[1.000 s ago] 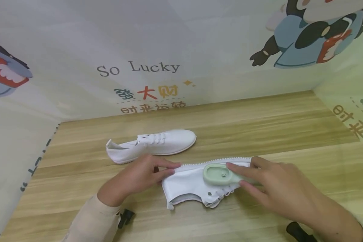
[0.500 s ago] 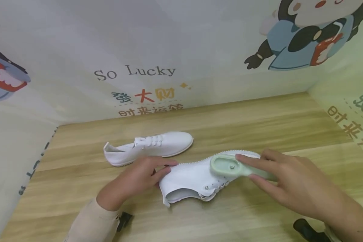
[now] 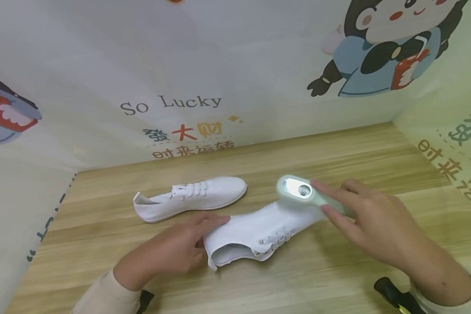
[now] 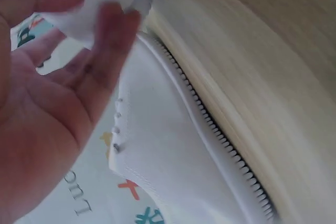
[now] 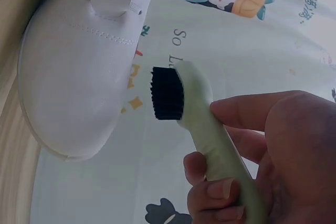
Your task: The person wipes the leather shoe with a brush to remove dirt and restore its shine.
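Observation:
A white lace-up shoe (image 3: 235,235) lies tilted on its side, its opening towards me. At its heel is my left hand (image 3: 168,250), one fingertip touching the sole edge; in the left wrist view this hand is blurred, its thumb and fingers spread apart. My right hand (image 3: 380,222) grips the handle of a pale green shoe brush (image 5: 195,90), held over the shoe's toe end. Dark bristles (image 5: 168,94) face a white shoe toe in the right wrist view, with a gap between. The near shoe's own toe is partly hidden behind the brush and hand.
The other white shoe (image 3: 204,198) rests on the wood-grain table (image 3: 282,288) just beyond, toe to the right. A printed cloth (image 3: 239,56) walls the back and sides. Black wrist-worn gear (image 3: 392,294) shows below my right forearm.
The brush has risen off the shoe's side, towards the back, and light now glints on its head. The shoe has turned, showing more of its opening. My left fingers have shifted at the heel.

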The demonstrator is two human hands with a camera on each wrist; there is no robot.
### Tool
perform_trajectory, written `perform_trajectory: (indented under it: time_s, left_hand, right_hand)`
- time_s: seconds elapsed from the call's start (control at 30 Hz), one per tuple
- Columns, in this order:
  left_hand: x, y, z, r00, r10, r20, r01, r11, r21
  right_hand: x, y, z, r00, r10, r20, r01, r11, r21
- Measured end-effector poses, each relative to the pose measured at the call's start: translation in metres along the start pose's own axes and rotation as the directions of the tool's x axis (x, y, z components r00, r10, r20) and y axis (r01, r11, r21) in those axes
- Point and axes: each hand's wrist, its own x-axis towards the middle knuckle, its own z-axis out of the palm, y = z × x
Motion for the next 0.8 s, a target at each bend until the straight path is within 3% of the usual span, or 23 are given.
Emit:
perform_trajectory:
  time_s: [0.13,0.43,0.6,0.8]
  left_hand:
    - [-0.002,0.003,0.004,1.000,0.007,-0.018,-0.005,0.996,0.087]
    - [0.017,-0.005,0.018,0.986,-0.024,-0.168,0.053,0.985,0.166]
    - [0.027,-0.010,0.021,0.980,-0.036,-0.194,0.057,0.993,0.105]
    - [0.053,-0.008,0.023,0.988,-0.087,-0.130,0.083,0.996,-0.034]
  right_hand:
    - [0.001,0.001,-0.001,0.999,0.009,-0.042,-0.009,1.000,-0.006]
    - [0.007,0.011,0.004,0.993,0.111,0.045,-0.111,0.994,-0.003]
    - [0.008,0.016,0.004,0.990,0.122,0.064,-0.123,0.992,0.010]
    - [0.004,0.019,-0.003,0.988,0.081,0.133,-0.085,0.996,0.018]
